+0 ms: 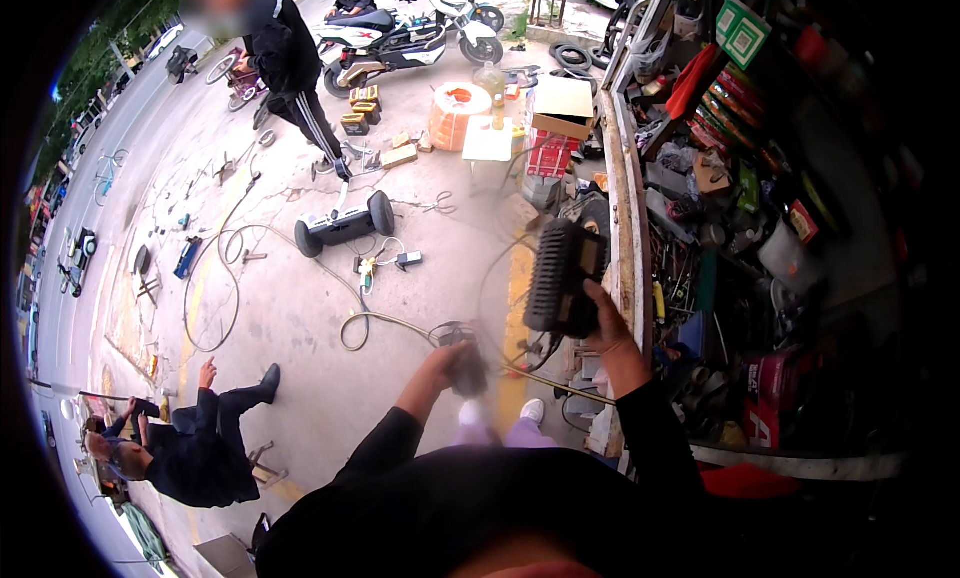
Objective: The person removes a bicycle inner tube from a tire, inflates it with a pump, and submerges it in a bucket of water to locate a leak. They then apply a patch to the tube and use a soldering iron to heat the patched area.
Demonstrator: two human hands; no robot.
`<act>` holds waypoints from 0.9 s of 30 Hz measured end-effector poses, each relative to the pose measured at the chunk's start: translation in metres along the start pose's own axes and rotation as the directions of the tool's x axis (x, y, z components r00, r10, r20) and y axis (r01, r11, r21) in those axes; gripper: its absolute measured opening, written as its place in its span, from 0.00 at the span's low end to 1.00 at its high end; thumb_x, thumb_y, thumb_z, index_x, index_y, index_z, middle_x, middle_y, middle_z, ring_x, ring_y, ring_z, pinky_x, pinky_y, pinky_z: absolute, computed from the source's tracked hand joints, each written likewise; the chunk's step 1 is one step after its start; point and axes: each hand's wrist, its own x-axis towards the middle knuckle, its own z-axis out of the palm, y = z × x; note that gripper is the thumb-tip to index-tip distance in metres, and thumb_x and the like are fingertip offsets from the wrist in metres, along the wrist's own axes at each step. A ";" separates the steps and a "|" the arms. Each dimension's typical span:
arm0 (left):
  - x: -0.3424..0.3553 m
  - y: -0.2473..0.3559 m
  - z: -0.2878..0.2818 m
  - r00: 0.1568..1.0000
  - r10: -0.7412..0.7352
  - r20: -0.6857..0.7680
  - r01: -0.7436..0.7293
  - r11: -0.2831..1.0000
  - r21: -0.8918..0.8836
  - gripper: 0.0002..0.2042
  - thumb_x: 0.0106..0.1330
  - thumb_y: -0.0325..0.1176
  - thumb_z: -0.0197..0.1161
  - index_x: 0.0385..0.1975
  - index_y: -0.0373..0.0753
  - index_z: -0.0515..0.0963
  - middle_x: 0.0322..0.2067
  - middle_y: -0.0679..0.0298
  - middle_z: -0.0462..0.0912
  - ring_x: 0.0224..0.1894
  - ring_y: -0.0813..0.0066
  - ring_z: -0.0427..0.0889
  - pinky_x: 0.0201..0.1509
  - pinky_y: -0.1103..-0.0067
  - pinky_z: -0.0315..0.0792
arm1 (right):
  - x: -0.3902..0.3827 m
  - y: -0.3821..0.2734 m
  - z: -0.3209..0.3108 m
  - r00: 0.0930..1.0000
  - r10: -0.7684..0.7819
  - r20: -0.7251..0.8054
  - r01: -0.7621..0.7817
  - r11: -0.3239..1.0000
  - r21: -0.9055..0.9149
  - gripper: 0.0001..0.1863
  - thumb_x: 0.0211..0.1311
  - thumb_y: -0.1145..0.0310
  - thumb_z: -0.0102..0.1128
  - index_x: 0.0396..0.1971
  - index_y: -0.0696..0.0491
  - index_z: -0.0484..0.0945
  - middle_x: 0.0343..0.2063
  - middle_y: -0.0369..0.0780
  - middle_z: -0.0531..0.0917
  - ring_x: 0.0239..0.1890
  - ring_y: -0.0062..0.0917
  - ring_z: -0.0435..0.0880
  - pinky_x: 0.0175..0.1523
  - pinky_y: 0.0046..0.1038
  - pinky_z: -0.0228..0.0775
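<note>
My right hand (614,340) grips a black box with a ribbed, finned side (562,276), which looks like a battery charger. It is held up in front of me, beside the door frame, with a dark cord below it. Lower and to its left, my left hand (450,366) is closed round a dark grey object (466,370), too smeared by motion to name. A long hose (385,318) runs over the ground close to my left hand. Farther off lies a black and white self-balancing scooter (345,225), with a power strip and plug (370,268) near it.
To the right, a sill (625,208) borders a cluttered shop with tools and parts. Ahead stand a cardboard box (562,98), a white stool (487,140) and an orange-white roll (458,118). A person (285,68) stands at far left; another person (200,438) sits at lower left.
</note>
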 end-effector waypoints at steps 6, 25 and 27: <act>-0.006 -0.012 -0.057 0.995 -0.084 -0.058 0.078 0.992 -0.100 0.09 0.69 0.40 0.52 0.41 0.45 0.76 0.16 0.75 0.67 0.10 0.84 0.51 0.14 0.84 0.45 | -0.040 -0.089 -0.015 0.935 -0.354 0.033 0.354 0.935 0.003 0.28 0.61 0.62 0.57 0.59 0.55 0.65 0.51 0.40 0.77 0.53 0.33 0.77 0.59 0.38 0.69; 0.026 0.006 -0.160 0.973 -0.143 -0.181 0.110 0.977 -0.181 0.07 0.68 0.39 0.55 0.37 0.48 0.78 0.16 0.76 0.66 0.08 0.86 0.48 0.11 0.85 0.41 | -0.280 -0.240 -0.110 0.350 -0.873 -0.339 -0.187 0.290 -0.939 0.33 0.53 0.58 0.66 0.57 0.57 0.68 0.46 0.45 0.76 0.46 0.33 0.75 0.48 0.34 0.69; 0.034 0.008 -0.159 0.974 -0.166 -0.153 0.140 0.976 -0.168 0.06 0.68 0.39 0.55 0.37 0.48 0.78 0.16 0.75 0.66 0.09 0.86 0.49 0.11 0.85 0.41 | -0.286 -0.223 -0.151 0.258 -0.962 -0.086 -0.596 -0.089 -0.798 0.45 0.43 0.54 0.73 0.59 0.58 0.61 0.52 0.51 0.75 0.54 0.40 0.76 0.57 0.39 0.69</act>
